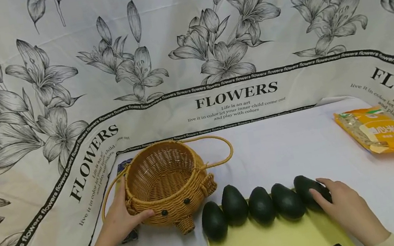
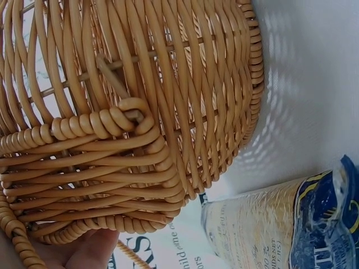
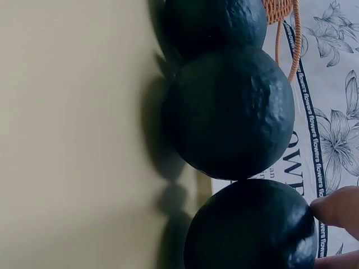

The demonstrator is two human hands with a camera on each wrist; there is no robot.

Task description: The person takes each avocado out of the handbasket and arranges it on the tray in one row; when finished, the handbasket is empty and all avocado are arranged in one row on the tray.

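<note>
A brown wicker basket (image 1: 145,209) with an animal face, looped handles and an open top stands left of centre. My left hand (image 1: 117,220) grips its left side, thumb across the front. In the left wrist view, fingertips (image 2: 95,252) show beneath the woven ear of the basket (image 2: 202,101). Several dark green avocados line the far edge of a yellow-green board (image 1: 272,243). At the right end of the row, my right hand (image 1: 349,206) holds the last avocado (image 1: 305,189) between thumb and fingers. The right wrist view shows that avocado (image 3: 249,230) touching its neighbour (image 3: 230,112).
An orange and yellow food packet (image 1: 385,131) lies at the back right of the white table. Behind the basket, partly hidden, is a clear and blue bag (image 2: 263,221). A flower-printed cloth (image 1: 236,104) hangs along the back and left.
</note>
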